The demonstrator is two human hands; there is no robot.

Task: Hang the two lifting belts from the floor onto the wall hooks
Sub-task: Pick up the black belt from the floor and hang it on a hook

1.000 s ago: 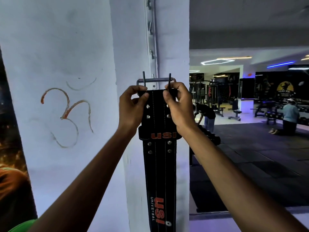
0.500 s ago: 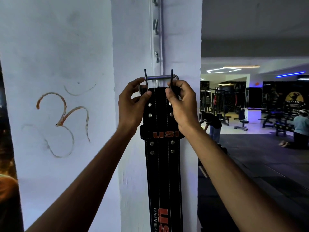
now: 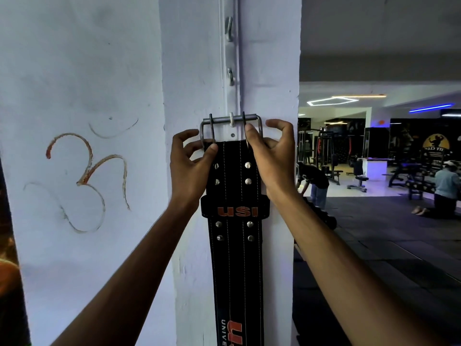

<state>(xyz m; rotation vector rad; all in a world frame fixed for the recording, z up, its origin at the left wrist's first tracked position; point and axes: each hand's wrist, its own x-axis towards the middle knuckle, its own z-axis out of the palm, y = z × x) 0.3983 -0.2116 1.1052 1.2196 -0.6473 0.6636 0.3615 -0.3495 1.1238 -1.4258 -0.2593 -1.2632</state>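
A black lifting belt (image 3: pixel 237 258) with orange lettering hangs straight down the white pillar. Its steel buckle (image 3: pixel 230 120) sits over a white wall hook (image 3: pixel 231 121) on a vertical hook rail. My left hand (image 3: pixel 190 166) pinches the belt's top left corner with thumb and fingers. My right hand (image 3: pixel 268 158) has its thumb on the top right corner by the buckle prong, the other fingers spread off the belt. A second belt is not in view.
Two more white hooks (image 3: pixel 229 24) sit higher on the rail (image 3: pixel 233 96). An orange symbol (image 3: pixel 87 181) is drawn on the wall to the left. To the right the gym floor opens out, with benches, machines, a bending person (image 3: pixel 314 183) and a kneeling person (image 3: pixel 446 191).
The buckle has gone up and over the hook, where it rested lower in my hands before. My right fingers have spread away from the belt. The view has moved closer.
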